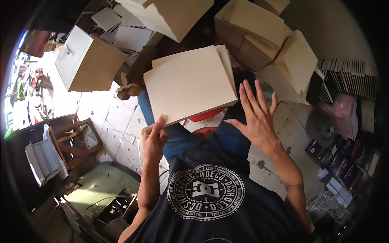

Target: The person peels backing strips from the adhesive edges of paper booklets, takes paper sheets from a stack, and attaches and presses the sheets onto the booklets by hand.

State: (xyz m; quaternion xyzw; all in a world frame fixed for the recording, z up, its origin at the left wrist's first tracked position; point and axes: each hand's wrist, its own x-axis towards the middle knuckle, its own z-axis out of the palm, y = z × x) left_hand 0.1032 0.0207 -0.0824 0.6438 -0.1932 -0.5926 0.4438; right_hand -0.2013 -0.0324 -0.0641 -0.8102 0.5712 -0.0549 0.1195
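Note:
A stack of cream-coloured sheets lies flat in front of me, above my knees, its layers slightly fanned at the back right. My left hand grips the near left corner, thumb on top and the other fingers curled at the edge. Just right of the stack's near right corner is my right hand, open, fingers spread, holding nothing. What supports the stack is mostly hidden beneath it.
More cream sheets stand in piles at the back right. A carton with papers beside it is at the back left. Dark-edged books and blue printed boxes line the right. A wooden frame is at left, over floor tiles.

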